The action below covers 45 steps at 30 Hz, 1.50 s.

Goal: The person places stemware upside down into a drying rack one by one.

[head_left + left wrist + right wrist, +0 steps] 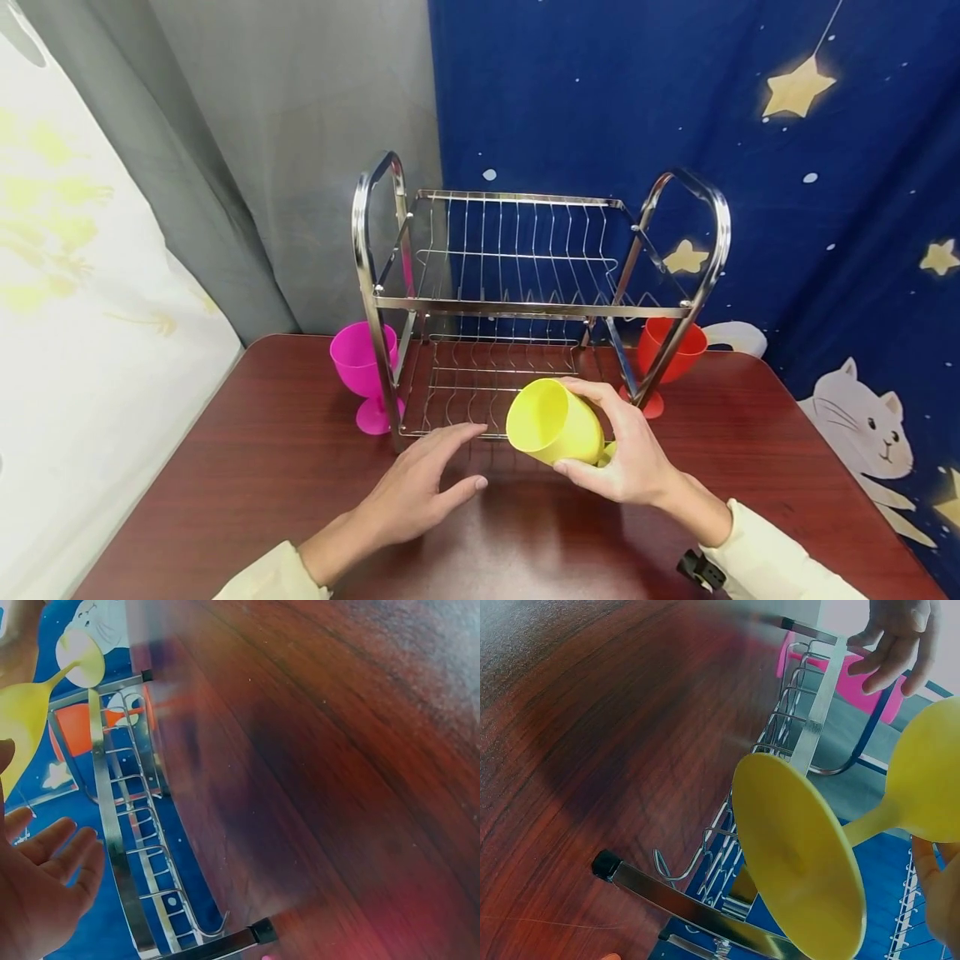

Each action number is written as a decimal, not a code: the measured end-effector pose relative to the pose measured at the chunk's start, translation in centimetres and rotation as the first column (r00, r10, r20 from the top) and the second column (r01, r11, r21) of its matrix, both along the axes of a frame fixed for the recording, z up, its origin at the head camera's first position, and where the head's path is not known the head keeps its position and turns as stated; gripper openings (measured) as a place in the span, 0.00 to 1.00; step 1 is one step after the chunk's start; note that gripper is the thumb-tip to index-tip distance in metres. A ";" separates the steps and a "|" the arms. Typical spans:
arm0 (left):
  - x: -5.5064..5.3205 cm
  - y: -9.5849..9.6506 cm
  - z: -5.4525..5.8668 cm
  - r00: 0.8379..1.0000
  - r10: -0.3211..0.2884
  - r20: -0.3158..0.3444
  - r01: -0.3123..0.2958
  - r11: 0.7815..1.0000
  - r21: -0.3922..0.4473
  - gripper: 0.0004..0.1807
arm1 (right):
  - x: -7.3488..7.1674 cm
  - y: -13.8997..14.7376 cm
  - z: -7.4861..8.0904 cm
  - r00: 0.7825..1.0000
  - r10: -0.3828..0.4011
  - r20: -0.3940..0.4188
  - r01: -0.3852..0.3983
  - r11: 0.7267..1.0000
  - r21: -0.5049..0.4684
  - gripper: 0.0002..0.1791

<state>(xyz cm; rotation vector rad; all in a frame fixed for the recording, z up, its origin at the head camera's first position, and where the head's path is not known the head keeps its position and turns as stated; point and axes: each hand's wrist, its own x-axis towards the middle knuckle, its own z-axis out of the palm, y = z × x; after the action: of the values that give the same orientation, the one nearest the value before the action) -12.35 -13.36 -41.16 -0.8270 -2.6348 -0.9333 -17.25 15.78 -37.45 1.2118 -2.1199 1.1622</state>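
A yellow plastic goblet is held by my right hand, its fingers over the bowl and its thumb underneath. The goblet lies tilted, its mouth facing left towards me and its stem pointing right. In the right wrist view, the round foot is in the foreground. To the left of the goblet, my left hand hovers with relaxed fingers, touching nothing. Behind both hands stands a two-tier metal dish rack. Its lower front edge is partly hidden by the goblet and hands.
A magenta goblet stands upright at the rack's left side, a red goblet at its right, partly behind the frame. Everything stands on a dark red wooden table. A grey curtain and a blue patterned curtain hang behind.
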 end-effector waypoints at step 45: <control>-1.3 1.4 2.4 0.786 -0.313 -0.532 0.098 0.914 -0.393 0.47 | 0.2 -1.7 1.3 0.995 0.020 0.093 -0.048 0.947 0.318 0.42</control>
<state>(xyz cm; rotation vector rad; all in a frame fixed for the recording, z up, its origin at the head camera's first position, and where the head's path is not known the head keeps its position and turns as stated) -13.61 -11.98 -38.76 -1.2734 -2.1903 -0.1712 -17.01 14.07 -36.13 1.3613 -2.4348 0.9229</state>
